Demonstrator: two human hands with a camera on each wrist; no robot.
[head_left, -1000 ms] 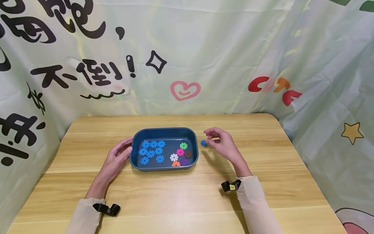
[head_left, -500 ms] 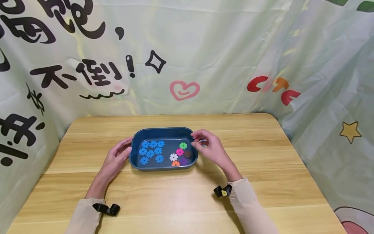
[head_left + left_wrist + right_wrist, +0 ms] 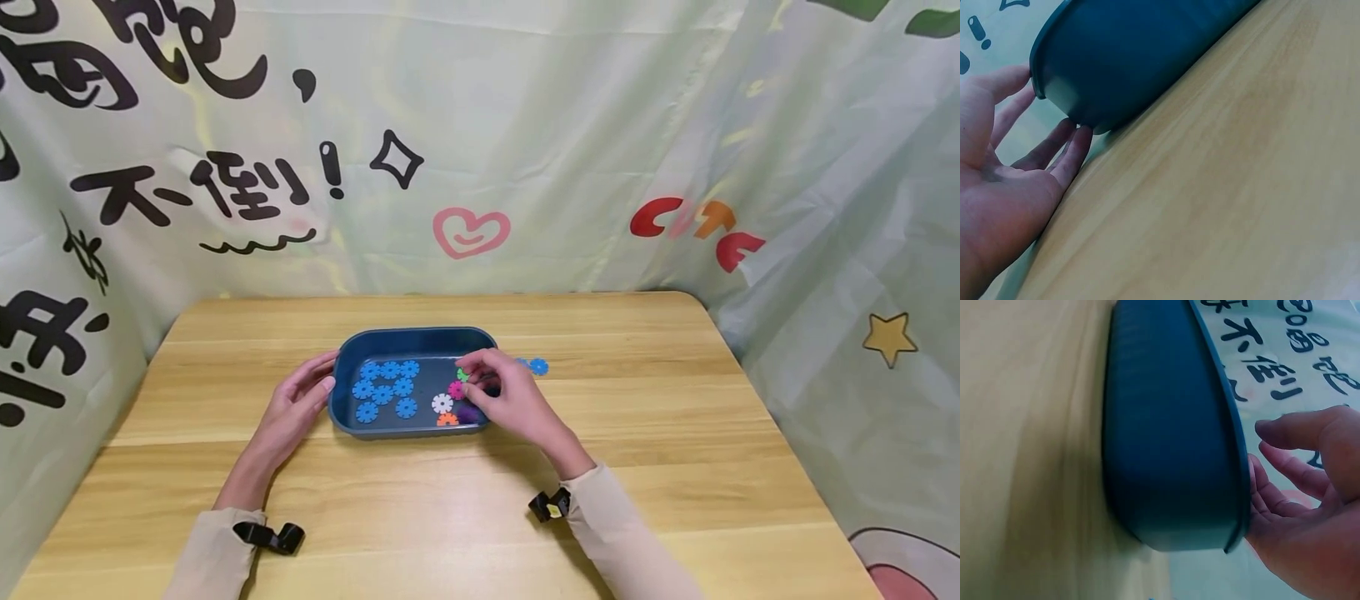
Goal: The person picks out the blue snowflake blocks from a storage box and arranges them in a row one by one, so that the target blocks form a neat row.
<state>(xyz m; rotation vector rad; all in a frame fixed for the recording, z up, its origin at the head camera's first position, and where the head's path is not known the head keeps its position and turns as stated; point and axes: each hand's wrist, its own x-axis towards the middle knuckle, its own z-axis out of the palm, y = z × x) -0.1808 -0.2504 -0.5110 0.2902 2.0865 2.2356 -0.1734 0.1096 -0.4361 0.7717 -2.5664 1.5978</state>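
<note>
A dark blue tray (image 3: 416, 432) on the table holds flat, notched plastic discs. Blue discs (image 3: 382, 395) are spread over its left half. At the right end are a pink disc (image 3: 456, 390), a white disc (image 3: 442, 403), an orange disc (image 3: 447, 419), a purple disc (image 3: 468, 414) in shadow and a partly covered green disc (image 3: 462, 375). My left hand (image 3: 302, 398) touches the tray's left end, thumb at the rim and fingers against the wall. My right hand (image 3: 513, 398) reaches over the right end, fingertips near the green and pink discs, thumb and fingers apart in the right wrist view.
On the table (image 3: 420, 517), just beyond my right hand, lies a blue disc (image 3: 538, 367) with another partly hidden beside it. A printed cloth (image 3: 570, 150) hangs behind and at both sides of the table.
My right hand has moved left, from beside the blue disc on the table to over the tray's right end. Blue discs show on the table behind it. My left hand stays at the tray.
</note>
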